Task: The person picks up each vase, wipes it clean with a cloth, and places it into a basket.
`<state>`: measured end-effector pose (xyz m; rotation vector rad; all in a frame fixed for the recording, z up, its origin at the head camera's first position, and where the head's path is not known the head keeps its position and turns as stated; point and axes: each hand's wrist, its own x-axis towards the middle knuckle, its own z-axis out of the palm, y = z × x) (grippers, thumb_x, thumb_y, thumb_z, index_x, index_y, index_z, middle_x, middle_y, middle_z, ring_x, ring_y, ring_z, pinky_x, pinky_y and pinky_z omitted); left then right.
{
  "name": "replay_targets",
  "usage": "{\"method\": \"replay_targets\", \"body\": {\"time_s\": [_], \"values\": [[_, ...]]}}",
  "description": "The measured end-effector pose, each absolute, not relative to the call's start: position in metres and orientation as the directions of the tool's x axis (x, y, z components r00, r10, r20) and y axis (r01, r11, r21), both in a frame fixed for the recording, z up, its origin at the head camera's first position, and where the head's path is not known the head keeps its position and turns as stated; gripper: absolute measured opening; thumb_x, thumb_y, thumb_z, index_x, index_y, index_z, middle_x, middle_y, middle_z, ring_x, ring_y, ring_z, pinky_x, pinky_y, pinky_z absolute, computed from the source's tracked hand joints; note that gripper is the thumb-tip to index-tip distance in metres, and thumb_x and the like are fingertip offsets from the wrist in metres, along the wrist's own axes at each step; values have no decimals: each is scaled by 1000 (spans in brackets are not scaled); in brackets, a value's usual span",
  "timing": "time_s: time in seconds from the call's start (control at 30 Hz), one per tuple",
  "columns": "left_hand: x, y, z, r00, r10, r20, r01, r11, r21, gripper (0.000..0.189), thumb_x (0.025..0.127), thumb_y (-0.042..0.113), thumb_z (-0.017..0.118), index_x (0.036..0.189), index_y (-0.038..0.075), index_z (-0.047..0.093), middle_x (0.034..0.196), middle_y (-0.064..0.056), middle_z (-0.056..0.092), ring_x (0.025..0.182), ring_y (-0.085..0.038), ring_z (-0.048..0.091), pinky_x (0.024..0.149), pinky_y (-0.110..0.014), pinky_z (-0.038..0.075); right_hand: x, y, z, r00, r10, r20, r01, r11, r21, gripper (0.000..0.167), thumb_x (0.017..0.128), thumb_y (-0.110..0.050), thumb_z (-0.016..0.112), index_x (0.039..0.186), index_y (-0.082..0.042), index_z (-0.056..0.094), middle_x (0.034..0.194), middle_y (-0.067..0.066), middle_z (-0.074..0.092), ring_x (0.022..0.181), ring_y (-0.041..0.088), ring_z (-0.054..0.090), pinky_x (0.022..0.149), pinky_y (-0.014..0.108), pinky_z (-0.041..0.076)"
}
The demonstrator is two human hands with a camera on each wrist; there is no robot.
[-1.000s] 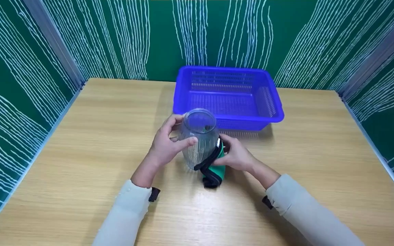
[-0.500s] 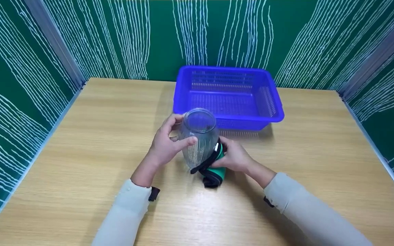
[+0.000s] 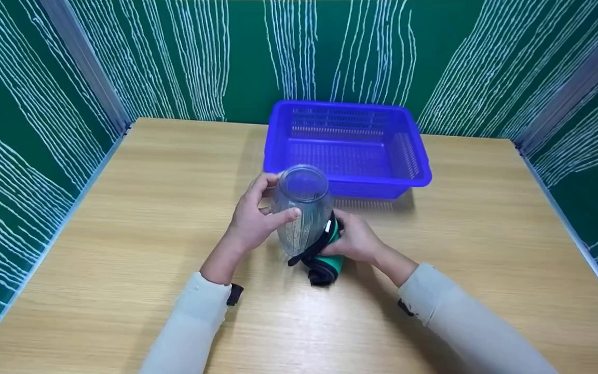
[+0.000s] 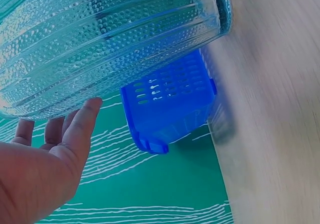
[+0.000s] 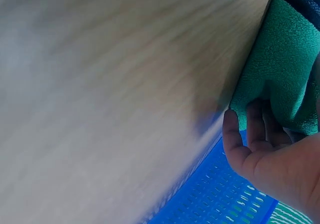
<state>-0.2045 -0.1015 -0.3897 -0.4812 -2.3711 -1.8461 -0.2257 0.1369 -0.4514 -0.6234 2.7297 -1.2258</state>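
Note:
A clear glass jar (image 3: 313, 218) with ribbed, dimpled sides stands mouth up near the middle of the table. My left hand (image 3: 249, 226) grips it from the left, thumb across its front and fingers around the far side. In the left wrist view the textured jar wall (image 4: 100, 48) fills the top, with fingertips against it. On the other side my right hand (image 3: 358, 239) holds a green cloth (image 3: 334, 264) with black edging against the jar's lower right side. The right wrist view shows fingers curled at the fuzzy cloth (image 5: 280, 58); part of it is hidden by the hand.
A blue plastic basket (image 3: 371, 181) with slotted walls sits just behind the jar, towards the back of the wooden table (image 3: 138, 218). Green panels (image 3: 247, 57) with white wavy lines enclose the back and both sides.
My right hand has shifted slightly down with the cloth, and its black edge now reaches lower and further left across the jar. The left hand and jar have stayed in place.

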Motion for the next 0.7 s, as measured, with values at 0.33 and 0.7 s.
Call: {"method": "replay_targets", "body": {"time_s": [0.33, 0.7], "values": [[-205, -102, -391, -951, 189, 245, 288, 255, 923, 53, 76, 36, 80, 122, 28, 53, 125, 7, 54, 119, -14, 51, 95, -45, 50, -225, 143, -449, -918, -396, 26, -254, 535, -806, 78, 58, -25, 91, 128, -18, 58, 115, 5, 67, 102, 26, 60, 89, 45, 51], [-205, -103, -392, -949, 204, 239, 285, 237, 929, 55, 77, 33, 79, 125, 24, 52, 127, 2, 54, 119, -17, 50, 97, -45, 49, -224, 147, -437, -900, -423, 107, -315, 459, -831, 77, 59, -25, 91, 128, -17, 58, 113, 4, 66, 102, 23, 59, 89, 41, 51]]}}
